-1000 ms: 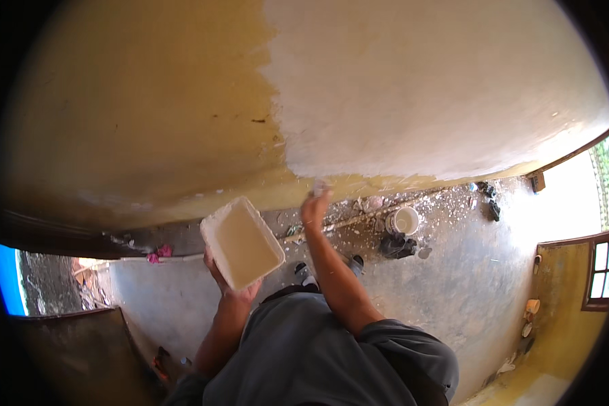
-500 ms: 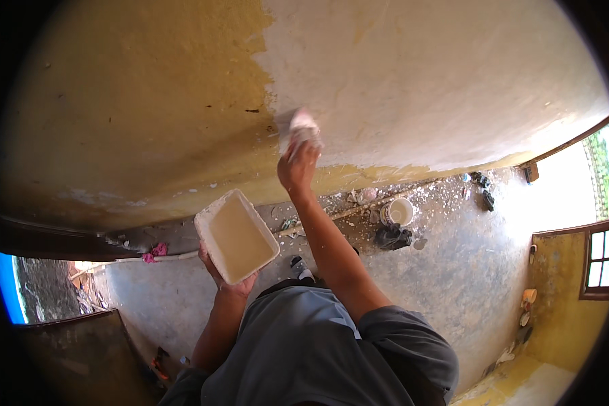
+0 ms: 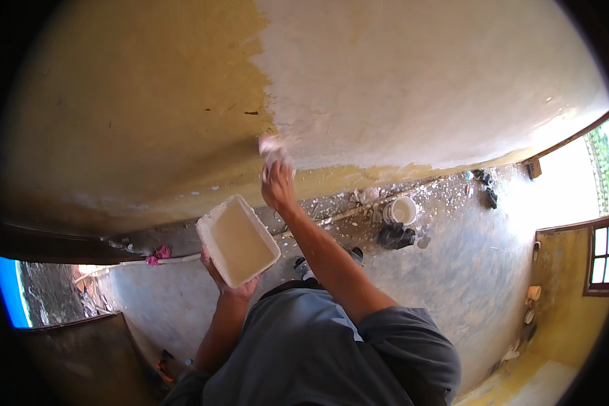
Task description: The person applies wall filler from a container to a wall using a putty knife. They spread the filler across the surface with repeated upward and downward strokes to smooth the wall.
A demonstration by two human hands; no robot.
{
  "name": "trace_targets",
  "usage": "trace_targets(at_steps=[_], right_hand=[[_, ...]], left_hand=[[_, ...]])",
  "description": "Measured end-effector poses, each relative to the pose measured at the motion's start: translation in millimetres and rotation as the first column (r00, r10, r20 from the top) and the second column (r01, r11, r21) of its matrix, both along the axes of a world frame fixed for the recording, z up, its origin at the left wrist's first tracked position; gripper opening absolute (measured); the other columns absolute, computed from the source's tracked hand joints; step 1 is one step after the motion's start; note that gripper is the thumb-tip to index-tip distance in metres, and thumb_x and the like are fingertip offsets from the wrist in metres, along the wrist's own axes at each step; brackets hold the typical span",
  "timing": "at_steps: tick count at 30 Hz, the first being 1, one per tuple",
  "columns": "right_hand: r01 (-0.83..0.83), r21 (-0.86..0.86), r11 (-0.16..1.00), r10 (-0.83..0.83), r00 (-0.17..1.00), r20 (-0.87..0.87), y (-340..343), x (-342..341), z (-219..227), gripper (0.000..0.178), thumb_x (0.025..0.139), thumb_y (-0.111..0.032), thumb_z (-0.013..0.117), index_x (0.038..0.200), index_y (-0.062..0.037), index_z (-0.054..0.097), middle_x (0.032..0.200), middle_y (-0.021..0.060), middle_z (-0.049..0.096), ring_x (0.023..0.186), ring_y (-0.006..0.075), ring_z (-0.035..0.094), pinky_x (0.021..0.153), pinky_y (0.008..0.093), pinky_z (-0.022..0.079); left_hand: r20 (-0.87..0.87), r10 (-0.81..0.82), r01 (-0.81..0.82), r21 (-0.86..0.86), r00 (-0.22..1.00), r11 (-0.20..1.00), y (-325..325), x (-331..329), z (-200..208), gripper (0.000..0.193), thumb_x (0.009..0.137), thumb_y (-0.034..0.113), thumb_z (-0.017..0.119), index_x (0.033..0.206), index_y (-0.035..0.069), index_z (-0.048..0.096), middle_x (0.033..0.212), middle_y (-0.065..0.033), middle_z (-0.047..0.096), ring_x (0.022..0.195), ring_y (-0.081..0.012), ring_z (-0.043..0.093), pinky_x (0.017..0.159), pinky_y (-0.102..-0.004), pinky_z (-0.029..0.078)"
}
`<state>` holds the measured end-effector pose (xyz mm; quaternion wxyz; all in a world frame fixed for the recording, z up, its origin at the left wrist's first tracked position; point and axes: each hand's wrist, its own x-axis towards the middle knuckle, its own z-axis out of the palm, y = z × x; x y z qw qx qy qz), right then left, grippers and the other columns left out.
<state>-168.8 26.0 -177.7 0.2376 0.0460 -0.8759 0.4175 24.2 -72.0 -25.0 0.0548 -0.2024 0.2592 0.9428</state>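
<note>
My left hand (image 3: pixel 240 289) grips a rectangular tub (image 3: pixel 272 247) from below and along its near side. The tub is crusted white at the rim and holds cream-coloured paint (image 3: pixel 237 240). My right hand (image 3: pixel 278 186) is closed on a paintbrush (image 3: pixel 271 147), white-coated and blurred by motion, so its exact outline is unclear. The brush is at the wall, by the lower part of the boundary between the yellow surface (image 3: pixel 149 88) on the left and the whitish coated surface (image 3: pixel 413 81) on the right.
A white bucket (image 3: pixel 404 210) stands on the speckled floor beside a black plastic bag (image 3: pixel 396 236). A long pole (image 3: pixel 345 214) lies along the wall's foot among white flakes. Pink cloth (image 3: pixel 158 255) lies at left. A barred window (image 3: pixel 603 260) is at far right.
My right hand has moved down and left along the wall with the paintbrush. The tub in my left hand has shifted only slightly.
</note>
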Motion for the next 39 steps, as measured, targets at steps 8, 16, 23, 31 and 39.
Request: trace_targets(at_steps=[8,16,23,31,39], right_hand=[[0.331,-0.844,-0.423,0.069,0.94,0.335,116.1,-45.1,6.9,0.014,0.094,-0.019,0.05,0.102,-0.0073,0.051,0.075,0.0077,0.054,0.043,0.0172,0.045,0.052,0.0254,0.044],[0.401,-0.216,0.89,-0.445,0.869,-0.219,51.5,-43.8,50.6,0.049,0.09,-0.008,0.056,0.135,0.002,0.042,0.121,0.0267,0.053,0.105,0.0425,0.054,0.098,0.0536,0.039],[0.341,-0.513,0.788,-0.264,0.94,0.218,125.2,19.9,5.4,0.037,0.096,-0.011,0.047,0.13,0.0038,0.047,0.122,0.0243,0.052,0.111,0.0386,0.052,0.095,0.045,0.043],[0.467,-0.818,0.337,-0.527,0.813,0.247,203.1,-51.8,68.6,0.034,0.091,0.001,0.038,0.124,0.0049,0.043,0.116,0.0218,0.052,0.098,0.0282,0.057,0.085,0.0393,0.048],[0.011,-0.065,0.998,-0.014,0.998,-0.058,69.0,10.7,70.9,0.045,0.087,-0.001,0.049,0.132,0.0002,0.046,0.122,0.0269,0.055,0.115,0.0436,0.05,0.098,0.0538,0.039]], left_hand=[[-0.049,-0.066,0.068,0.04,0.997,0.997,5.8,-10.9,2.5,0.071,0.086,0.069,0.051,0.142,0.025,0.046,0.135,0.0009,0.054,0.123,-0.0247,0.053,0.096,-0.0539,0.047],[-0.032,-0.045,0.046,0.028,0.998,0.999,10.5,-11.4,5.4,0.072,0.085,0.069,0.052,0.142,0.024,0.046,0.136,0.0004,0.054,0.122,-0.026,0.054,0.096,-0.0545,0.047],[-0.011,0.005,-0.004,0.022,1.0,1.0,7.3,-4.3,3.3,0.074,0.085,0.07,0.052,0.142,0.023,0.045,0.136,-0.0004,0.054,0.122,-0.0268,0.053,0.095,-0.0546,0.048],[-0.026,-0.085,0.086,0.046,0.996,0.995,5.4,-5.8,-3.3,0.073,0.083,0.071,0.052,0.141,0.027,0.046,0.136,0.0012,0.054,0.121,-0.0272,0.054,0.093,-0.0578,0.048],[-0.04,-0.113,0.113,0.001,0.993,0.994,3.6,0.0,-2.2,0.074,0.084,0.072,0.048,0.142,0.027,0.045,0.138,0.0006,0.053,0.122,-0.028,0.053,0.094,-0.0594,0.047]])
